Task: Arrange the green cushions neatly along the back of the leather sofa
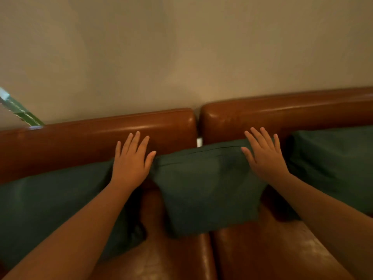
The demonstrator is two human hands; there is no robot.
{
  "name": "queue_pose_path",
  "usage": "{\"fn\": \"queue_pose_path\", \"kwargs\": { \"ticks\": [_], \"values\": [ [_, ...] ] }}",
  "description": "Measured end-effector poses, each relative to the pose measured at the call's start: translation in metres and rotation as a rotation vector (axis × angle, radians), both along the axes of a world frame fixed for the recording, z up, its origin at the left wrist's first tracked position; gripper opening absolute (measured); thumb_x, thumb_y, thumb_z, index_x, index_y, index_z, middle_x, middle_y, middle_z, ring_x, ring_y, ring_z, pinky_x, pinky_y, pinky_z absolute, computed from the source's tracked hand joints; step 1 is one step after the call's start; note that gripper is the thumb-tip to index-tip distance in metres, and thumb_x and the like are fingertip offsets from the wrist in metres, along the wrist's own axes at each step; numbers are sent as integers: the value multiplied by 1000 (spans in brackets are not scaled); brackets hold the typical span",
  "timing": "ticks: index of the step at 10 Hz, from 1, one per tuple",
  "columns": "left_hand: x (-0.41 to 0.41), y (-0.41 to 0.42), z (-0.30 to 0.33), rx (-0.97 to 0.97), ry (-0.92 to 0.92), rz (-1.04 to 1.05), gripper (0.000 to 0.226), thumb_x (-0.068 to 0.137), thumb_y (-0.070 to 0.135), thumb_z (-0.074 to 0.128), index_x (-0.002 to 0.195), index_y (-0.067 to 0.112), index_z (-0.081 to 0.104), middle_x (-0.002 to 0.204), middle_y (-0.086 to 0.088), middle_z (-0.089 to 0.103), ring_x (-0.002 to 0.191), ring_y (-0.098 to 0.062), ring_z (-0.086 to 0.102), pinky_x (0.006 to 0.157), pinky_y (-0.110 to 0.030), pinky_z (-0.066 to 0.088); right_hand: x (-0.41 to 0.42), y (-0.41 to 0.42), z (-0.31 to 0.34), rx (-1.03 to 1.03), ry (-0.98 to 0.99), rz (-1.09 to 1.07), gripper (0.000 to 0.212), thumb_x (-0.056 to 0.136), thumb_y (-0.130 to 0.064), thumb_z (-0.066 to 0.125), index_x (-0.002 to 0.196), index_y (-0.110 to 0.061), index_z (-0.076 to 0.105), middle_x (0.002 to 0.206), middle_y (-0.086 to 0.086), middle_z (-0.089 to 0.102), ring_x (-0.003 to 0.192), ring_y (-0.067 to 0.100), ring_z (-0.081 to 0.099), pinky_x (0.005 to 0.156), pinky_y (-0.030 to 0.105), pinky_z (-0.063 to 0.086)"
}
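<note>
On the leather sofa [262, 249] seat, three green cushions lean against the backrest; left hand [130, 165] and right hand [265, 158], fingers straight and spread, flank the middle cushion [205, 184], wall [181, 47] beyond.

The left cushion [50, 203] and the right cushion [333, 166] are cut by the picture edges. The left arm [66, 235] hides part of the left cushion. The striped object [19, 110] at the left edge is too blurred to identify.
</note>
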State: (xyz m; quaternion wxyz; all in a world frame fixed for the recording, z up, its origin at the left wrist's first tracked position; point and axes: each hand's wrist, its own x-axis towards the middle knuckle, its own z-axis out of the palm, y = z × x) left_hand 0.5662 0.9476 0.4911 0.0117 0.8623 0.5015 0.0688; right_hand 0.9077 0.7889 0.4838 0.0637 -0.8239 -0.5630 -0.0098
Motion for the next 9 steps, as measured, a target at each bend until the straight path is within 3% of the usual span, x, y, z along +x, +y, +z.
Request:
{"fn": "queue_pose_path", "kwargs": {
  "ticks": [2, 4, 5, 7, 8, 9],
  "values": [
    [153, -61, -4, -30, -18, -71, 68, 92, 61, 9, 149, 26, 23, 159, -5, 13, 147, -21, 4, 117, -46, 3, 138, -59, 12, -27, -17, -67, 69, 93, -56, 9, 152, -20, 17, 160, 0, 14, 148, 21, 1, 118, 48, -2],
    [248, -96, -30, -87, 100, -93, 74, 86, 69, -3, 150, 33, 3, 160, -4, -2, 147, -21, -7, 117, -48, -3, 232, -96, -10, -124, 31, -162, 63, 96, -53, 16, 152, -23, 10, 161, -1, 5, 148, 20, -5, 118, 49, -4],
    [256, -105, -49, -89, 197, -72, 78, 80, 72, -8, 149, 38, -1, 160, -6, -5, 146, -24, -8, 116, -52, -4, 257, -104, -27, -164, 137, -233, 62, 97, -52, 21, 152, -25, 8, 161, 0, 3, 147, 22, -5, 118, 51, -3],
    [258, -108, -54, -92, 225, -22, 76, 84, 72, -3, 149, 36, 8, 159, -6, 8, 147, -25, 1, 116, -52, -1, 270, -107, -50, -156, 175, -238, 63, 97, -54, 24, 152, -24, 13, 161, 1, 4, 147, 23, -3, 117, 52, -1],
    [253, -106, -42, -70, 155, -25, 72, 86, 67, 7, 150, 33, 5, 160, -7, 1, 147, -24, -1, 117, -52, 2, 261, -105, -42, -97, 140, -238, 66, 96, -55, 23, 152, -21, 14, 160, 6, 7, 147, 27, -2, 117, 53, 1],
    [249, -107, -14, 78, -67, -3, 72, 93, 62, 20, 152, 23, 9, 159, -10, 2, 147, -26, 3, 117, -50, 7, 240, -99, -17, 114, 107, -165, 70, 96, -55, 27, 151, -16, 15, 159, 10, 12, 147, 33, 4, 117, 53, 8]
  ]
}}
